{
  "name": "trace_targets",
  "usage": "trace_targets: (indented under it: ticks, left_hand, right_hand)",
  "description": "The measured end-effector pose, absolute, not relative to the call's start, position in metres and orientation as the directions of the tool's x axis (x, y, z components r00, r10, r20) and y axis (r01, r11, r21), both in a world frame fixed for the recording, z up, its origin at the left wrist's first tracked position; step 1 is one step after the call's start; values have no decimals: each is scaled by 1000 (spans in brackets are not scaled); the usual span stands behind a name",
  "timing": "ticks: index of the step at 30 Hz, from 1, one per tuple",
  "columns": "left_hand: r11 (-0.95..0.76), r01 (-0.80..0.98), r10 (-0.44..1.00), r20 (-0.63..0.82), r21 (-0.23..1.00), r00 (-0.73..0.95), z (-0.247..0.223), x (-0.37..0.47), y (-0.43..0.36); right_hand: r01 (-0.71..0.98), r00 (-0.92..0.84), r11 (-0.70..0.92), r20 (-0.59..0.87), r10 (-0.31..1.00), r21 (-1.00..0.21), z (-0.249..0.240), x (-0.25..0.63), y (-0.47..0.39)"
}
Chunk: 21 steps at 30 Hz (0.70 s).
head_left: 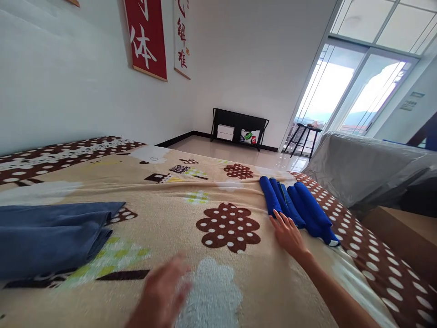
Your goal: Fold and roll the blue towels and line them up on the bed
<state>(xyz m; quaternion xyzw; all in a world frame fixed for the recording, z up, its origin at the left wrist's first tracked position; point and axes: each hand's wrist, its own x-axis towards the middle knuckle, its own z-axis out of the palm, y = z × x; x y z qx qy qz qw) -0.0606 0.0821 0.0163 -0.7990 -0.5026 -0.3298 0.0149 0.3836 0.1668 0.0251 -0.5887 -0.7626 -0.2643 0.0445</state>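
Note:
Several blue rolled-up cloths [309,207] lie side by side on the right part of a beige patterned blanket [164,207]. My right hand [288,234] rests at the near end of these rolls, its fingers stretched out and touching the leftmost ones without wrapping round them. Lower in the view, my left hand [167,289] hovers over the blanket, blurred by motion. Its thumb and fingers look apart, with nothing visible between them. A grey-blue folded cloth [54,237], perhaps a garment, lies at the left, apart from both hands.
Brown dotted trim [362,246] runs along the blanket's right edge. Beyond it stand a cardboard box [403,228] and plastic-covered furniture [372,164]. A low black rack [241,125], a stool [303,139] and a glass door [344,91] are farther back. Red and white scrolls hang on the wall.

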Motion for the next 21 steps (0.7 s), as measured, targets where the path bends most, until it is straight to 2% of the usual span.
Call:
trace_targets:
  ticks: [2, 3, 5, 7, 9, 12, 15, 17, 19, 21]
  left_hand:
    - [-307, 923, 783, 613, 232, 107, 39, -121, 114]
    - [-117, 974, 794, 608, 192, -25, 49, -150, 127]
    - [176, 976, 831, 513, 127, -217, 63, -199, 143]
    - [318, 942, 850, 408, 107, -334, 66, -230, 150]
    - [309, 938, 856, 382, 159, -347, 63, -246, 151]
    - [231, 930, 835, 433, 284, -339, 56, -252, 149]
    - [255, 865, 756, 469, 432, -457, 57, -254, 145]
    - [236, 782, 661, 494, 578, -564, 62, -252, 142]
    - [137, 661, 564, 490, 738, -664, 69, -243, 141]
    - [1, 543, 528, 461, 840, -713, 75, -220, 140]
  right_hand:
    - [927, -326, 208, 394, 859, 313, 18, 375, 141]
    - [926, -341, 231, 396, 852, 300, 13, 372, 128]
    - [925, -364, 276, 403, 840, 259, 3, 367, 104]
    - [940, -342, 297, 426, 838, 171, -7, 366, 85]
    - [959, -272, 280, 460, 845, 53, -14, 367, 72]
    - [967, -180, 246, 491, 852, -72, -18, 370, 61]
    - [958, -144, 245, 492, 859, -147, -16, 372, 56]
    - [953, -128, 243, 481, 867, -183, -14, 373, 53]
    - [950, -118, 238, 472, 874, -203, -12, 371, 49]
    - [950, -117, 237, 469, 875, -205, -8, 363, 44]
